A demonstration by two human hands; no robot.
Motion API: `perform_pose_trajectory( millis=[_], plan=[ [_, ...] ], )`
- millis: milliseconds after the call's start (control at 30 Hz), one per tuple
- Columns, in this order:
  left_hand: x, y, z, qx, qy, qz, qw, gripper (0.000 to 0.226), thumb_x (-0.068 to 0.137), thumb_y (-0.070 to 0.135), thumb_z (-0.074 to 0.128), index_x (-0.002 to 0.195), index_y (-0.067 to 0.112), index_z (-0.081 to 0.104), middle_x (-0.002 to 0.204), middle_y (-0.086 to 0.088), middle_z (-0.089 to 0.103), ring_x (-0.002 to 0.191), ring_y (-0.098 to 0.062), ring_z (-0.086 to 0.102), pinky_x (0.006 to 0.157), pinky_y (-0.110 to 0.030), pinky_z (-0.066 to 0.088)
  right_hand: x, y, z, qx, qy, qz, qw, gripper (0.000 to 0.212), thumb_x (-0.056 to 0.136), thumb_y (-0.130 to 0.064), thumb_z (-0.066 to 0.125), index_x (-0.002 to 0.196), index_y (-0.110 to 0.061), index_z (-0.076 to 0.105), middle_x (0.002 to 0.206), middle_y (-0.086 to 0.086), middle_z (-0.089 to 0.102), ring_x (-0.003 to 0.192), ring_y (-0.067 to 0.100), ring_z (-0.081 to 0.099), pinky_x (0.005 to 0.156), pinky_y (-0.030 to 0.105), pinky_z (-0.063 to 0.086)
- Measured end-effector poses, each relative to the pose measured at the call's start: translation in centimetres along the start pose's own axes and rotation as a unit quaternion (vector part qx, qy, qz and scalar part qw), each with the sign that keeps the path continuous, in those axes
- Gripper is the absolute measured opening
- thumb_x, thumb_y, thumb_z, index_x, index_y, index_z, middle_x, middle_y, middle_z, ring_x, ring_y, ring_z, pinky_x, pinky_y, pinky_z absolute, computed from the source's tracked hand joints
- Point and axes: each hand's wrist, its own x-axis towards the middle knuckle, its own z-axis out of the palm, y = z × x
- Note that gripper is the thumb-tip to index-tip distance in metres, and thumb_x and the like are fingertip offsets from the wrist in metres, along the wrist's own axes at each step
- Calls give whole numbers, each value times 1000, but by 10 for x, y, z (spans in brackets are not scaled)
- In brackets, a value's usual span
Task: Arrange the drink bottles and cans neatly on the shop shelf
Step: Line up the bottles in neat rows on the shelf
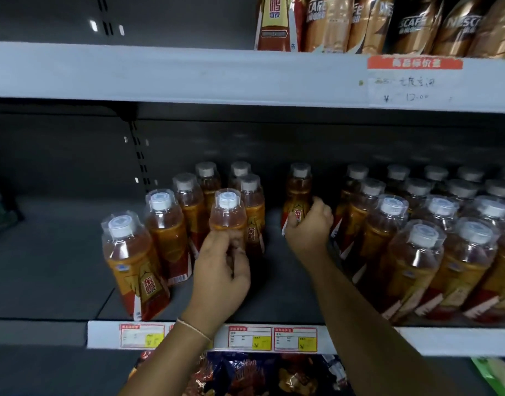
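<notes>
1. Amber drink fills rows of small bottles with white caps under clear plastic covers, all standing on a grey metal shelf (59,267). The view looks down at two bare hands.
2. The left hand (221,270) has its fingers and thumb curled round the lower body of the held bottle (228,215). The bottle is upright, with its cap above the fingertips.
3. Just left of those fingers, the left row of bottles (165,232) runs from the shelf front towards the back. More bottles stand close behind the fingers.
4. The right hand (308,227) reaches further back. Its fingers wrap round the red and gold label of the lone bottle (299,190), which stands upright and apart from both groups.
5. Just right of the right fingers stands the right block of bottles (417,238), packed closely in several rows.
6. Between the two sets of fingers, grey shelf surface shows.
7. Below the fingers, past the wrists, red-bordered price tags (294,338) with yellow patches line the shelf's front edge. A thin wristband (194,328) circles the left wrist.
8. Well above the fingers, an upper shelf holds gold and black coffee bottles (411,24).
</notes>
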Motion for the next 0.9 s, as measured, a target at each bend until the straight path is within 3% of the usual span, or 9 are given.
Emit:
perform_pose_trajectory(
  millis=[67,167,267,400,467,567,700,800,900],
  plan=[
    [-2,-8,-4,5,20,-17,1000,22,82,-5,62,102,5,60,94,-4,54,88,-13,53,78,-17,44,-17,-6,4,85,-14,-67,994,45,89,-11,66,131,-11,53,120,2,54,112,18,54,97,31,47],
    [-8,-18,-5,-1,3,-77,997,35,81,-1,66,113,6,52,103,-5,49,95,-17,51,86,-35,49,-36,-13,15,186,-235,-39,953,56,89,-5,67,136,-28,47,121,-18,54,111,-6,52,98,19,43],
    [-10,-21,-2,-3,-15,-112,994,47,81,5,68,121,8,45,111,-2,43,105,-23,51,92,-48,48,-38,-10,26,172,-317,-34,932,64,84,4,68,130,-35,45,115,-21,61,107,-12,57,94,17,48],
    [-14,-27,3,8,-11,-122,992,62,79,8,71,132,7,39,118,1,36,119,-26,43,105,-45,41,-42,-8,27,177,-312,11,933,53,81,7,73,119,-24,54,112,-5,69,109,14,65,98,44,54],
    [-13,-33,6,-4,-22,-158,987,77,78,14,75,142,9,32,129,0,34,129,-23,36,112,-36,32,-43,-7,22,160,-305,11,939,52,81,-1,77,117,-29,53,112,-10,67,110,11,64,100,43,53],
    [-5,-42,13,-40,-60,-219,973,88,76,18,79,147,17,27,140,-6,42,134,-23,38,113,-40,34,-45,7,6,144,-299,20,943,53,83,-11,77,123,-33,50,119,-13,63,117,11,60,105,43,49],
    [1,-49,28,-26,-45,-248,967,83,75,19,81,142,24,32,125,1,60,118,-22,56,98,-28,41,-45,35,-17,124,-268,40,954,64,90,-12,71,144,-24,39,140,0,56,132,20,52,111,47,43],
    [-2,-46,40,-25,-35,-268,963,76,68,26,86,130,26,42,113,2,66,108,-21,62,96,-32,48,-37,48,-32,83,-234,27,968,71,92,-14,69,151,-24,31,144,1,52,134,21,49,111,44,41],
    [-5,-36,51,-19,-27,-255,966,69,61,33,91,114,34,45,99,12,64,98,-15,64,86,-25,47,-28,51,-39,96,-238,8,966,75,91,-12,69,153,-25,28,144,1,51,133,18,48,111,41,40]
  ],
)
